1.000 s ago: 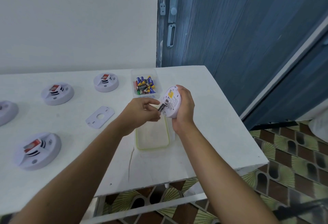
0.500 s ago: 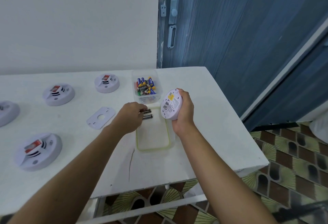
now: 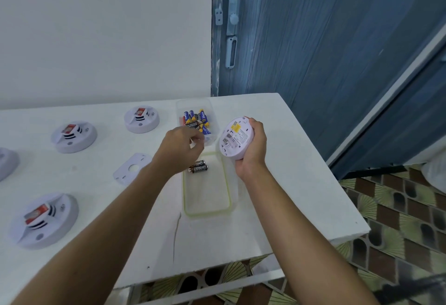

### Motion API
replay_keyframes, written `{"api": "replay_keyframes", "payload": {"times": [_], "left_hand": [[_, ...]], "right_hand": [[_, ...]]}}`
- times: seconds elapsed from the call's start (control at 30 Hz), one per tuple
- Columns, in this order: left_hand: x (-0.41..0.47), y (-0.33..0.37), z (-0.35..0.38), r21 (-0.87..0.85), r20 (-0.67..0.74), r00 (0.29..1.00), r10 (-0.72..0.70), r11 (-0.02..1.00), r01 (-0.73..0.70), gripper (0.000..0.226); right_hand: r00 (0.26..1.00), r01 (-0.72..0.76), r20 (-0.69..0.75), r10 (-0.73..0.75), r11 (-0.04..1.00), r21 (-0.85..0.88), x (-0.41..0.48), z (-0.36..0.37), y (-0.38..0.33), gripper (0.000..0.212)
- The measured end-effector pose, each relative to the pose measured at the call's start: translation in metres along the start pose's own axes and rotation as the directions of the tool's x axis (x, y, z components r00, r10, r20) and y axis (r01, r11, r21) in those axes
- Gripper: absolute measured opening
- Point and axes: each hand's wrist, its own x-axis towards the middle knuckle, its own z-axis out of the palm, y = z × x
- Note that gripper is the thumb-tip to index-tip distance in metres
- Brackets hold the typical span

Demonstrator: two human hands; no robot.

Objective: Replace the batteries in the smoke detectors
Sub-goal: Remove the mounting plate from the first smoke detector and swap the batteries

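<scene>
White tabletop (image 3: pixel 293 185) — right hand (image 3: pixel 254 151) grips round plastic detector (image 3: pixel 237 136); left hand (image 3: pixel 179 150) blurred, grip unclear.

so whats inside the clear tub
Loose batteries, mostly blue and yellow. The left hand covers the tub's near corner, so its contents there are hidden.

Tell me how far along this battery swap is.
Done: two black batteries lie in the tray. In hand: right hand grips one detector; left hand hovers by the fresh-battery box. Left: fitting new cells; likely the four other detectors.
</scene>
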Motion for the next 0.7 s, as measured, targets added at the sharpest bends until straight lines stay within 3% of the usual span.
{"api": "replay_keyframes", "payload": {"times": [0.07, 0.3, 0.47, 0.7], "left_hand": [[0.018, 0.003, 0.001, -0.014, -0.016, 0.999, -0.046, 0.999, 0.046, 0.017], [0.086, -0.022, 0.024, 0.159, 0.155, 0.935, -0.32, 0.942, 0.296, 0.014], [0.105, -0.026, 0.032, 0.437, 0.264, 0.892, -0.368, 0.87, 0.229, 0.04], [0.107, -0.026, 0.04, 0.602, 0.301, 0.88, -0.367, 0.789, 0.123, 0.042]], "right_hand": [[1.0, 0.009, 0.002, -0.009, 1.0, 0.013, 0.005, 0.0, -0.005, 0.014], [1.0, 0.004, -0.013, -0.004, 1.0, -0.002, 0.025, 0.0, -0.02, 0.016], [1.0, -0.002, 0.001, 0.002, 1.0, 0.017, 0.034, -0.005, -0.023, 0.016], [1.0, -0.004, -0.016, 0.004, 1.0, -0.017, 0.046, -0.01, -0.021, 0.018]]}}
